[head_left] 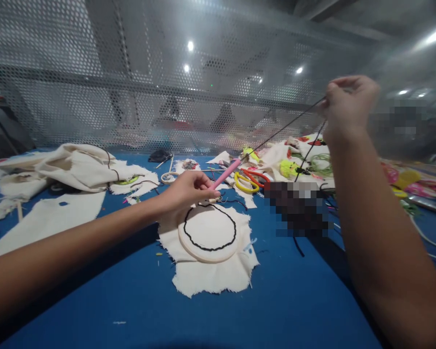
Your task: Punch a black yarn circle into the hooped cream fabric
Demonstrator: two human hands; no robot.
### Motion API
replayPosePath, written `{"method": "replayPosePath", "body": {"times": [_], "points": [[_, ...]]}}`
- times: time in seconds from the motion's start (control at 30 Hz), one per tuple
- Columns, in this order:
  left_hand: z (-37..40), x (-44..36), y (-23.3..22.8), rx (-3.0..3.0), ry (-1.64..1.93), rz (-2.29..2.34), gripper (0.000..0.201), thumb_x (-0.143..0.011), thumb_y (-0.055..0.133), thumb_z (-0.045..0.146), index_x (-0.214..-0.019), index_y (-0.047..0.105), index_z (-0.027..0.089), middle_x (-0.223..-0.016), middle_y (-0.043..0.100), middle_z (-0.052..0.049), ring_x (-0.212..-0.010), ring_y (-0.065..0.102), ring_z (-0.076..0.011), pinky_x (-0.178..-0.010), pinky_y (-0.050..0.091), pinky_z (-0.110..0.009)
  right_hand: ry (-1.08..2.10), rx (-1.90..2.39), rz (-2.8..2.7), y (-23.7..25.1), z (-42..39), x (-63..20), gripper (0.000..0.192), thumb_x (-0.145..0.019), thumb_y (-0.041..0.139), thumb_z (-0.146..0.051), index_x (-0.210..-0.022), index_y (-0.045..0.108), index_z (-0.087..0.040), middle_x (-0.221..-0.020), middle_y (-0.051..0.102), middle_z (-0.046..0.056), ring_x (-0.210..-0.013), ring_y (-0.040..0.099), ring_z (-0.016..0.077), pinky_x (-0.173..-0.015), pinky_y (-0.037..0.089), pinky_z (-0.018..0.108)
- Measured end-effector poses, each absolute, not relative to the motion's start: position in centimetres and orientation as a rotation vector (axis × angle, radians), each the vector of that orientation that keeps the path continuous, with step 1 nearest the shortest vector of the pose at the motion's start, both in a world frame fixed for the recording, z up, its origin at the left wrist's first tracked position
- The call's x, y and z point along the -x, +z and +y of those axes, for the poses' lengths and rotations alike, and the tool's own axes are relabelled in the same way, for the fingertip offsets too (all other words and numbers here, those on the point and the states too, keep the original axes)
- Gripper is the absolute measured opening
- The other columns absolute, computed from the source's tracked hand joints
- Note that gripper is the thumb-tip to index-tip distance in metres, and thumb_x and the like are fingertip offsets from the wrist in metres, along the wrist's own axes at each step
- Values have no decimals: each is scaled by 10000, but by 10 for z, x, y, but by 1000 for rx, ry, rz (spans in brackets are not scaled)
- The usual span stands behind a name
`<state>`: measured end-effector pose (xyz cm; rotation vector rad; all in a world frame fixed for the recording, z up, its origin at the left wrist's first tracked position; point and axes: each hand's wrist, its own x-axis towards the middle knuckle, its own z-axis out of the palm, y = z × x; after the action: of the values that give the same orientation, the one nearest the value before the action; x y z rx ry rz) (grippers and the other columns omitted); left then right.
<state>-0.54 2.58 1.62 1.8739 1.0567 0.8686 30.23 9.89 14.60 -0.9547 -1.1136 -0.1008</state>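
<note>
My left hand (189, 192) grips a pink punch needle tool (225, 173), its tip pointing up and to the right over the far edge of the embroidery hoop. The wooden hoop (208, 234) lies flat on the blue table (283, 295) and stretches cream cloth (218, 276) stitched with a black circular outline. My right hand (345, 104) is raised high at the right, pinching a black yarn (287, 127) that runs taut down to the tool's tip. A second strand hangs from that hand toward the table.
Crumpled cream fabric (72, 167) and cut pieces lie at the left. Scissors with yellow and orange handles (249, 182), green yarn (321, 165) and embroidered scraps crowd the far right. A perforated metal screen (131, 72) stands behind the table.
</note>
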Motion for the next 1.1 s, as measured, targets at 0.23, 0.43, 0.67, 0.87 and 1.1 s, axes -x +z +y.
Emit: {"method": "replayPosePath", "body": {"times": [0.23,0.43,0.67,0.87,1.1], "points": [[20,1,17,-1831,921,1076,192,-670,732,250,-700,580,138,-596,573,10,-520,475,-69,-490,331,-216,1,884,-956,157,68,-282,296,-789,504,42,-622,469,-200,-373,383,-99,-337,381,49,-307,229,184],[19,0,17,-1842,932,1066,190,-678,719,258,-699,571,141,-586,562,13,-520,473,-69,-488,331,-212,-41,892,-1041,158,66,-289,261,-787,521,23,-642,492,-193,-417,406,-89,-360,402,49,-335,237,212],[18,-2,18,-1869,934,1062,183,-691,705,268,-712,575,140,-620,585,-4,-543,493,-75,-495,354,-211,-80,1014,-1049,164,51,-279,266,-817,529,-11,-644,463,-201,-474,401,-80,-397,395,49,-395,270,210],[17,-3,20,-1859,945,1080,168,-714,685,263,-703,567,145,-600,558,8,-523,465,-68,-478,334,-209,-66,1004,-1026,164,48,-279,284,-817,534,-5,-631,450,-203,-451,390,-81,-409,399,54,-394,276,211],[20,0,16,-1899,932,1087,200,-710,689,314,-732,584,146,-619,573,-6,-537,481,-82,-484,340,-219,-78,1011,-1012,161,53,-283,270,-815,534,-10,-635,457,-196,-450,391,-82,-395,396,54,-403,263,213]]}}
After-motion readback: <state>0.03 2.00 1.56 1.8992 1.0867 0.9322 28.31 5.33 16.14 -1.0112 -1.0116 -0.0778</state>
